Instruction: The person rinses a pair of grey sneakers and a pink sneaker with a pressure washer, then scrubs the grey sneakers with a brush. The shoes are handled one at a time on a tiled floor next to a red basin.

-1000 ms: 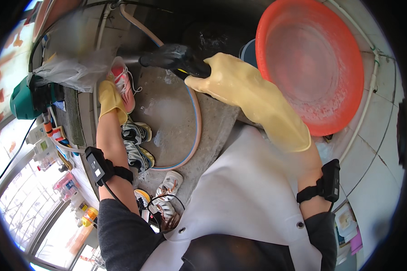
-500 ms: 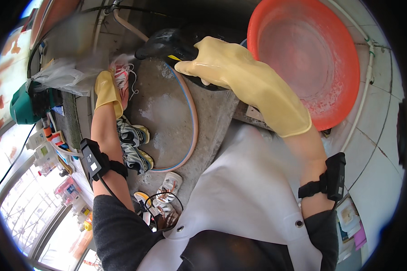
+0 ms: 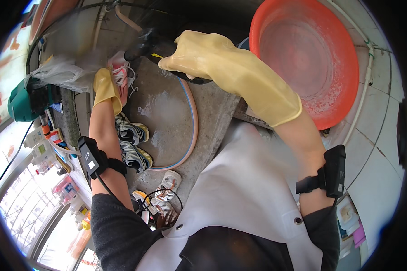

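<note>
My right hand (image 3: 196, 56), in a long yellow rubber glove, is wrapped round the handle of a black spray gun (image 3: 142, 45). The gun's nozzle end points left, close to a pink shoe (image 3: 122, 74) with loose white laces. Against the left side of that shoe is my left hand (image 3: 105, 86), also gloved in yellow; it appears closed on the shoe, though its fingertips are hidden. Fine spray blurs the area around the nozzle.
A large red basin (image 3: 253, 36) stands at the right. A pinkish hose (image 3: 193, 122) curves over the concrete floor. Dark sneakers (image 3: 133, 156) and white shoes (image 3: 169, 185) lie below my left arm. A green machine (image 3: 22, 101) and a plastic bag (image 3: 63, 74) are at left.
My right hand and the spray gun have moved left and slightly up, bringing the nozzle nearer the pink shoe. My left hand has barely shifted.
</note>
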Tool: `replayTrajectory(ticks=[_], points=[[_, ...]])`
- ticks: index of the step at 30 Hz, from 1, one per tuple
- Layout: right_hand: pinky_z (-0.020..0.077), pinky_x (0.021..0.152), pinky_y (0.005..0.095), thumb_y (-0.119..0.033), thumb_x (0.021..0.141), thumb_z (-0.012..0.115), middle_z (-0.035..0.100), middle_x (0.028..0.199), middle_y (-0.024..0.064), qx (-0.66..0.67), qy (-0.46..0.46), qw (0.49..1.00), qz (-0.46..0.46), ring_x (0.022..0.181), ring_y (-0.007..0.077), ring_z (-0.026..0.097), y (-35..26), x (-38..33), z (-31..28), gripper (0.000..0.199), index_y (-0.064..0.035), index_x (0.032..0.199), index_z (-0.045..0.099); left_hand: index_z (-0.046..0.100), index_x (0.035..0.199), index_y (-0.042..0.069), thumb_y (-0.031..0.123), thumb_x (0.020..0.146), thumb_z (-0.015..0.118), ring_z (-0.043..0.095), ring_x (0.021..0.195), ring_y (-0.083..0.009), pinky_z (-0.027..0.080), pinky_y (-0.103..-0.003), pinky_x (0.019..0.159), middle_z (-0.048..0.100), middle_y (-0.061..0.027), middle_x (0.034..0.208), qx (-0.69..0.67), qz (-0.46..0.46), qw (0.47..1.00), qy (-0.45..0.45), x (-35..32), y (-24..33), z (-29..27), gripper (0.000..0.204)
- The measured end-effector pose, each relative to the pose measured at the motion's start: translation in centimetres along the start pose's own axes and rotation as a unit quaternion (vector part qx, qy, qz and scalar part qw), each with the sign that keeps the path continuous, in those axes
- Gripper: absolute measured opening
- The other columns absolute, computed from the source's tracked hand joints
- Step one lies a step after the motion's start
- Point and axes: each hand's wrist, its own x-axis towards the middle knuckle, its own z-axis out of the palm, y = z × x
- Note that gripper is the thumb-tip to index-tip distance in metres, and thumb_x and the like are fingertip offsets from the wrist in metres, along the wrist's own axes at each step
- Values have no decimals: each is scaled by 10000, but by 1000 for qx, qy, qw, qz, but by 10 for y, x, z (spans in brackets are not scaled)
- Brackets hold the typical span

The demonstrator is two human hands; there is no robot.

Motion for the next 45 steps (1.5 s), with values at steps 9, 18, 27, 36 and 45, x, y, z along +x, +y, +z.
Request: replayTrajectory(ticks=[9, 18, 27, 36, 45], points=[[605, 836, 405, -544, 945, 700, 765, 842, 74, 32, 7, 999, 16, 906, 256, 767, -6, 7, 5, 551, -15, 1089, 754, 836, 1226, 124, 488, 1062, 630, 784, 1146, -391, 611, -497, 910, 824, -169, 1194, 57, 32, 998, -25, 23, 31, 3, 449], [586, 974, 475, -533, 922, 714, 783, 1195, 230, 34, 35, 999, -23, 1110, 395, 758, -3, -5, 15, 629, 2, 1248, 770, 834, 1240, 114, 567, 1072, 557, 755, 1209, -418, 604, -521, 910, 802, -199, 1253, 26, 76, 995, -52, 40, 57, 30, 556], [580, 781, 425, -549, 896, 717, 787, 869, 111, 58, 62, 995, 45, 813, 289, 763, -7, 15, 37, 536, -43, 1040, 815, 835, 1200, 76, 562, 1090, 505, 721, 1277, -406, 566, -522, 1010, 779, -223, 1301, 29, 64, 997, -29, 1, 40, -18, 598], [463, 624, 319, -623, 860, 764, 748, 777, -10, 191, 108, 970, 102, 695, 136, 670, 30, -38, 16, 501, -143, 1000, 792, 737, 1372, 99, 618, 1102, 447, 714, 1275, -425, 542, -536, 1055, 762, -238, 1329, -8, -2, 999, -48, -62, 17, -53, 654], [495, 818, 318, -590, 889, 807, 774, 855, -4, 227, 145, 949, 164, 854, 143, 688, 63, -74, 30, 501, -126, 1076, 783, 704, 1416, 109, 634, 1101, 438, 711, 1277, -429, 539, -538, 1065, 758, -242, 1336, -66, -18, 998, -16, -98, 11, -55, 667]])
